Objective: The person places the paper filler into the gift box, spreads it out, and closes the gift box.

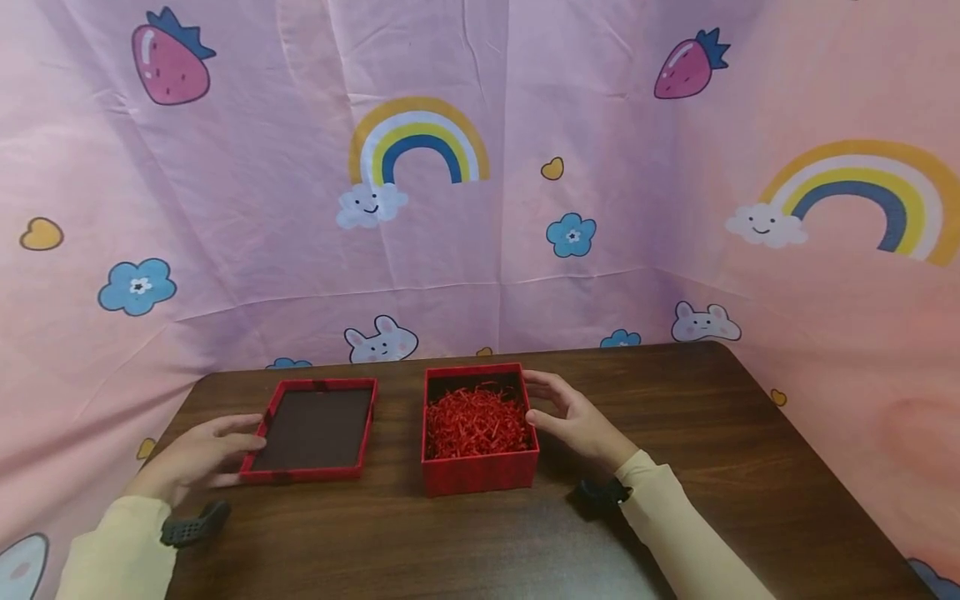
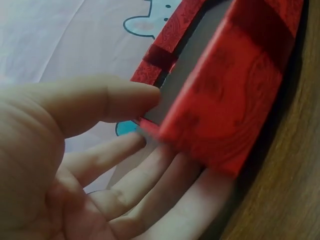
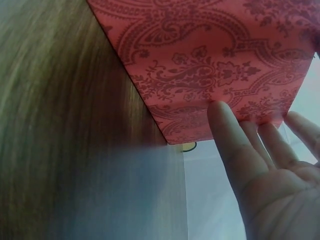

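A square red box (image 1: 480, 477) with a dark patterned wall stands open on the table, filled with shredded red paper (image 1: 477, 421). Left of it lies its shallow red lid (image 1: 313, 429), dark inside facing up. My left hand (image 1: 197, 454) holds the lid's left edge, thumb over the rim and fingers at the underside in the left wrist view. At the box's right side, my right hand (image 1: 581, 421) touches the patterned wall (image 3: 200, 70) with loosely extended fingers, its thumb at the top rim.
Both things rest on a dark brown wooden table (image 1: 720, 467). A pink and lilac cloth (image 1: 450, 250) printed with rainbows, strawberries and rabbits hangs behind and on both sides. Dark straps (image 1: 600, 492) circle both wrists over pale yellow sleeves (image 1: 682, 525).
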